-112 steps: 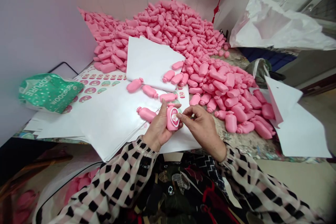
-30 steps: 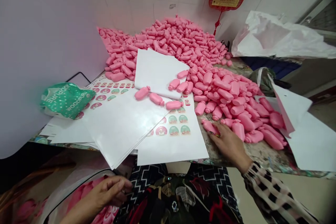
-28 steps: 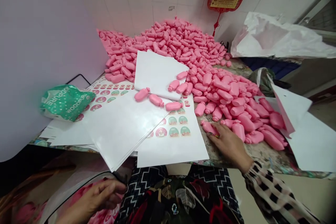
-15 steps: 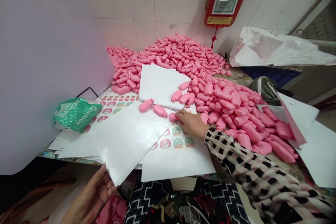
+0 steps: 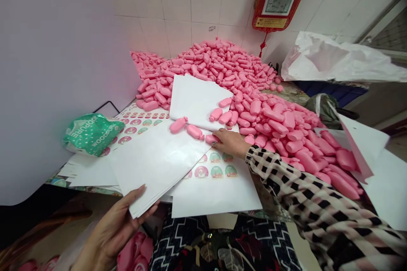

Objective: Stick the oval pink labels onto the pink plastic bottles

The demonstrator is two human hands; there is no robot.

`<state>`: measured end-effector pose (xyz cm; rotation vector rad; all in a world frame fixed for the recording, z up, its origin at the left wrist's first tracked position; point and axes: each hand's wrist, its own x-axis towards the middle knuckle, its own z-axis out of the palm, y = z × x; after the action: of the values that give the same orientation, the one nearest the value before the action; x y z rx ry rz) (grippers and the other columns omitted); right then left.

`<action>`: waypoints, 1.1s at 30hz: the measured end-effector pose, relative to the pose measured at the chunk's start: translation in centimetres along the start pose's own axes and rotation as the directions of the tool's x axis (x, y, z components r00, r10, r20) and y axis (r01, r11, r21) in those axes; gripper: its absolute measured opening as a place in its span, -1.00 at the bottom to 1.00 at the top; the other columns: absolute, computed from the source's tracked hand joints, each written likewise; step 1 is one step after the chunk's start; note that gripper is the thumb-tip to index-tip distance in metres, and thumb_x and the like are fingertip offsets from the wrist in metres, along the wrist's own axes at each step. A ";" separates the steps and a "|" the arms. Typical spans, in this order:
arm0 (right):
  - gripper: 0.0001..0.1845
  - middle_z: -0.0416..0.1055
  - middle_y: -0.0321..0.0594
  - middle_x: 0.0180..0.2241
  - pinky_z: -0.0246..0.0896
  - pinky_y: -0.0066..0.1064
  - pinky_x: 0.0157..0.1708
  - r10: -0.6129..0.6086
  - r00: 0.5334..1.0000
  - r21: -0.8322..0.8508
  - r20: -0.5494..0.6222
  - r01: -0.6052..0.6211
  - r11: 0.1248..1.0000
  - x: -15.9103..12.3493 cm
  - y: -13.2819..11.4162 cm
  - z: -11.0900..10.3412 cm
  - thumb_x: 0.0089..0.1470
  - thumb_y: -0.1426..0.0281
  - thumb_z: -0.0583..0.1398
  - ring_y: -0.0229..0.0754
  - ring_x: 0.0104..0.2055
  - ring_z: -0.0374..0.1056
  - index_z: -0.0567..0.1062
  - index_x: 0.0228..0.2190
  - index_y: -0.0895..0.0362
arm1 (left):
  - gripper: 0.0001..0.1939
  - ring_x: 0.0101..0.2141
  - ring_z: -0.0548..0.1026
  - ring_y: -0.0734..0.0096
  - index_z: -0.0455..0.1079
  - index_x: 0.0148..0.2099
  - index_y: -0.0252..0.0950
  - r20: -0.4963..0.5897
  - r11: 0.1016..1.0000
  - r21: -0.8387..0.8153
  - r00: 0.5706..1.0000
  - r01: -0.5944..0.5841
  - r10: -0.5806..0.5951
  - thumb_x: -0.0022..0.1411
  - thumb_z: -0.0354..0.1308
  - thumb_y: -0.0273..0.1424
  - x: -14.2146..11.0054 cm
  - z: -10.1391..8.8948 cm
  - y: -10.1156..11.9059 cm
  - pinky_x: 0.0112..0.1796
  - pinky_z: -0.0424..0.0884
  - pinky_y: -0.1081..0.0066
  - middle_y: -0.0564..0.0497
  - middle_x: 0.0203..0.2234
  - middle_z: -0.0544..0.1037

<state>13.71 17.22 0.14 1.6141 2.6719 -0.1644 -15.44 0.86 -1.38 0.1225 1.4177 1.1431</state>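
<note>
My left hand (image 5: 122, 216) grips the near corner of a stack of white paper sheets (image 5: 159, 156), thumb on top and fingers underneath. At the stack's right edge, my right hand (image 5: 230, 140) has its fingertips on a small pink bottle (image 5: 211, 139). Two more pink bottles lie on the white sheets to its left, one of them (image 5: 178, 125) farther over. Below my right hand is a sheet of round pink and green stickers (image 5: 216, 190), partly covered by the stack.
A big heap of pink bottles (image 5: 216, 63) fills the back and right of the table. A green plastic packet (image 5: 92, 134) lies at left beside a grey panel (image 5: 57, 72). Folded white paper (image 5: 197, 99) rests against the heap. White plastic (image 5: 330, 57) lies at back right.
My left hand has moved up and closed its thumb over the corner of the paper stack. My right hand stays by the same pink bottle. The view has shifted slightly.
</note>
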 end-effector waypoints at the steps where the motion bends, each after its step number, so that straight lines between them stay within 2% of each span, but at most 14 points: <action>1: -0.59 0.35 -0.14 -0.09 0.11 -0.38 -0.38 0.009 1.000 0.005 -0.006 -0.009 1.000 0.0 0.1 0.0 0.14 0.14 0.05 -0.08 -0.14 0.34 0.35 -0.04 0.06 | -0.75 -0.42 0.58 0.24 0.38 -0.19 -0.43 -0.005 1.000 -0.012 1.000 0.007 -0.007 0.03 0.18 -0.67 0.0 0.3 0.1 -0.40 0.59 0.26 -0.10 -0.36 0.59; 4: -0.62 0.36 -0.15 -0.11 0.06 -0.40 -0.41 0.049 0.998 0.032 -0.042 -0.048 0.998 -0.5 0.7 0.0 0.14 0.17 0.04 -0.11 -0.15 0.33 0.36 -0.07 0.07 | -0.73 -0.47 0.57 0.26 0.39 -0.19 -0.42 0.012 1.000 -0.018 1.000 -0.004 0.004 0.01 0.16 -0.71 -0.5 1.6 0.2 -0.46 0.58 0.34 -0.08 -0.40 0.60; 7: -0.65 0.38 -0.20 -0.13 0.01 -0.42 -0.43 0.123 0.988 0.093 -0.088 -0.115 0.989 -1.6 1.6 -0.2 0.10 0.18 0.09 -0.14 -0.17 0.33 0.37 -0.11 0.06 | -0.68 -0.43 0.58 0.25 0.40 -0.14 -0.40 0.072 0.999 -0.030 0.997 -0.013 0.015 0.01 0.19 -0.69 -1.4 3.1 -0.8 -0.42 0.58 0.36 -0.09 -0.32 0.60; 12: -0.61 0.43 -0.22 -0.19 -0.03 -0.43 -0.49 0.251 0.961 0.144 -0.115 -0.234 0.962 -4.1 3.2 -0.5 0.12 0.08 0.04 -0.15 -0.21 0.34 0.40 -0.15 0.05 | -0.59 -0.37 0.59 0.21 0.36 0.00 -0.40 0.169 0.998 -0.056 0.986 0.004 0.005 0.06 0.21 -0.61 -2.2 5.7 -3.8 -0.37 0.59 0.32 -0.13 -0.23 0.59; 16: -0.61 0.44 -0.22 -0.20 0.00 -0.42 -0.46 0.276 0.952 0.182 -0.131 -0.251 0.951 -5.0 3.9 -0.5 0.13 0.09 0.03 -0.15 -0.22 0.35 0.41 -0.16 0.06 | -0.50 -0.32 0.59 0.15 0.29 0.10 -0.36 0.220 0.996 -0.091 0.975 0.019 0.001 0.08 0.21 -0.58 -2.5 7.8 -6.2 -0.31 0.59 0.23 -0.18 -0.13 0.55; 19: -0.56 0.40 -0.20 -0.11 0.07 -0.41 -0.37 0.297 0.931 0.234 -0.213 -0.247 0.940 -4.1 3.8 -0.3 0.12 0.09 0.04 -0.13 -0.15 0.34 0.36 -0.06 0.05 | -0.51 -0.30 0.58 0.14 0.27 0.10 -0.37 0.256 0.994 -0.100 0.966 0.049 -0.022 0.10 0.21 -0.54 -3.0 9.1 -7.5 -0.26 0.57 0.18 -0.21 -0.10 0.53; 22: -0.55 0.38 -0.18 -0.09 0.11 -0.39 -0.32 0.289 0.924 0.227 -0.250 -0.234 0.945 -2.2 2.8 -0.5 0.12 0.08 0.03 -0.11 -0.11 0.33 0.34 -0.04 0.05 | -0.48 -0.30 0.58 0.15 0.24 0.13 -0.34 0.255 0.994 -0.097 0.967 0.052 -0.026 0.11 0.22 -0.52 -3.4 9.6 -8.4 -0.24 0.56 0.17 -0.20 -0.09 0.53; 27: -0.59 0.36 -0.12 -0.08 0.15 -0.37 -0.31 0.198 0.969 0.099 -0.151 -0.184 0.978 1.0 0.6 -0.8 0.14 0.12 0.01 -0.10 -0.14 0.34 0.33 -0.07 0.07 | -0.43 -0.34 0.59 0.19 0.18 0.14 -0.28 0.252 0.995 -0.057 0.965 0.087 -0.070 0.09 0.24 -0.51 -3.7 9.1 -9.3 -0.30 0.56 0.22 -0.17 -0.16 0.55; 33: -0.65 0.43 -0.12 -0.11 0.15 -0.33 -0.25 0.154 0.985 0.056 -0.077 -0.150 0.987 2.8 -0.5 -0.3 0.07 0.29 0.10 -0.05 -0.09 0.34 0.33 -0.08 0.08 | -0.60 -0.36 0.58 0.19 0.29 -0.03 -0.38 0.330 0.986 0.059 0.929 0.155 -0.166 0.08 0.25 -0.43 -3.7 8.4 -9.3 -0.30 0.54 0.26 -0.16 -0.27 0.57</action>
<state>12.01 19.47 0.25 1.8700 2.6075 -0.1684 -2.76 -1.73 -3.00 0.2095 1.1213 0.9150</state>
